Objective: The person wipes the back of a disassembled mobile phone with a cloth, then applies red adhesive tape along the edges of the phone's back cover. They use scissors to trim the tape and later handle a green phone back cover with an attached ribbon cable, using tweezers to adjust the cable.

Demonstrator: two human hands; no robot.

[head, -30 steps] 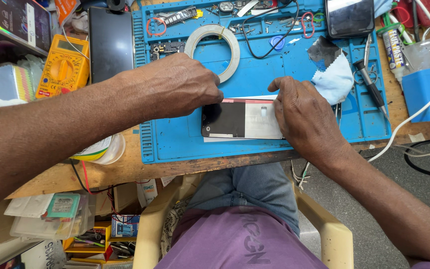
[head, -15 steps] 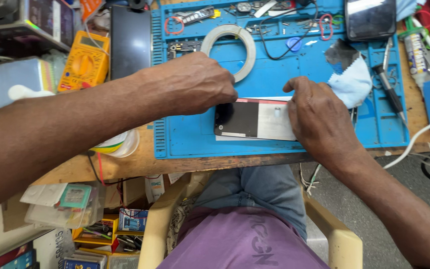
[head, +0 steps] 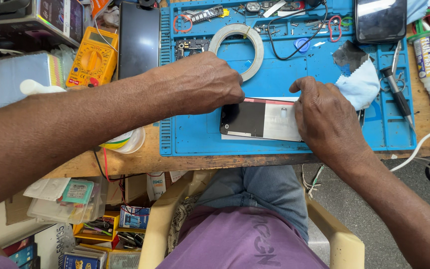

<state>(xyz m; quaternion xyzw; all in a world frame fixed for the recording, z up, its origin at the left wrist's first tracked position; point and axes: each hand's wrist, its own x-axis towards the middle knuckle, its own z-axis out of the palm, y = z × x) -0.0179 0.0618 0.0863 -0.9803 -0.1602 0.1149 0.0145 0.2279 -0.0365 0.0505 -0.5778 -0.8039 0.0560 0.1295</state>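
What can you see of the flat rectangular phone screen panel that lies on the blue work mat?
The flat rectangular phone screen panel lies flat on the blue work mat, long side across, near its front edge. Its left part looks glossy black, its right part pale and reflective. The left hand presses on its left end and the right hand covers its right end.

A wooden bench (head: 125, 162) carries a blue work mat (head: 284, 74) and yellow multimeter (head: 91, 61).

The left hand (head: 202, 84) is held knuckles-up with fingers curled down; the right hand (head: 327, 117) is laid flat, fingers pressed downward.
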